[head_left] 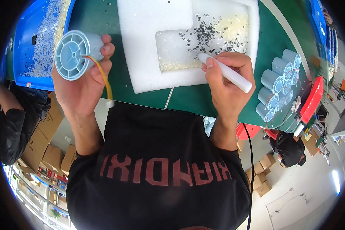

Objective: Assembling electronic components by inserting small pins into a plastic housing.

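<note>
My left hand [80,90] is closed around a light-blue plastic cylinder [73,55], raised beside the foam tray with its round, spoked end in view. From that end a thin yellow and red wire lead [106,82] hangs down, tipped with a small pale connector. In my right hand [227,90] is a white pen-shaped tool [234,76], gripped between thumb and fingers. Its thin metal tip points into the recess of a white foam tray [140,57]. Small black rings [205,32] lie scattered there near the tip, with pale rings [172,64] around them.
A blue tray [25,32] of pale rings stands at the far left of the green table [94,19]. Several light-blue cylinders [272,80] with leads stand at right, beside a red bin [312,99]. A black cable [251,161] hangs at my right. Other people [15,134] are on both sides.
</note>
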`<move>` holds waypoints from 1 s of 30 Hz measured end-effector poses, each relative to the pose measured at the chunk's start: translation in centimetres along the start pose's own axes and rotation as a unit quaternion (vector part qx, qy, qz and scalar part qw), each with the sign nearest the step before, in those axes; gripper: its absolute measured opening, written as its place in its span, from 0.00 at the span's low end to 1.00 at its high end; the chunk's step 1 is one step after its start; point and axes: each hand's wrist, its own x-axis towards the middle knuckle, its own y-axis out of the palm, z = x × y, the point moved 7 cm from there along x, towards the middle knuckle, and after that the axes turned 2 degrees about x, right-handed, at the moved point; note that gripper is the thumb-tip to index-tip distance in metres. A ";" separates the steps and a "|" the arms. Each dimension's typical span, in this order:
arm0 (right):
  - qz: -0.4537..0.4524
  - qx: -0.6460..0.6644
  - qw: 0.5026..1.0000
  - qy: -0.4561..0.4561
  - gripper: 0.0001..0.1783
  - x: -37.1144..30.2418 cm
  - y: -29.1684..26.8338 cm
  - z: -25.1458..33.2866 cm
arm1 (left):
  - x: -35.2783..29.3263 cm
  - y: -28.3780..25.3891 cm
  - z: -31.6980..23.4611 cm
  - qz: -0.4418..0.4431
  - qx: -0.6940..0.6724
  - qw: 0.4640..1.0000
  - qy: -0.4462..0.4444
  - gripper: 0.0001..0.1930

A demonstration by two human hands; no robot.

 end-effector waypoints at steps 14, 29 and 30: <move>0.093 -0.290 0.917 -0.258 0.15 -0.3 -0.9 5.4 | 0.7 3.0 -0.6 0.090 0.113 0.984 0.102 0.26; 0.068 -0.037 0.984 -0.162 0.19 -1.5 -1.8 3.9 | 1.8 4.1 3.2 -0.059 0.350 0.904 0.238 0.14; 0.062 -0.034 0.984 -0.163 0.19 -1.4 -1.7 4.2 | 1.8 4.0 3.2 -0.055 0.355 0.903 0.237 0.14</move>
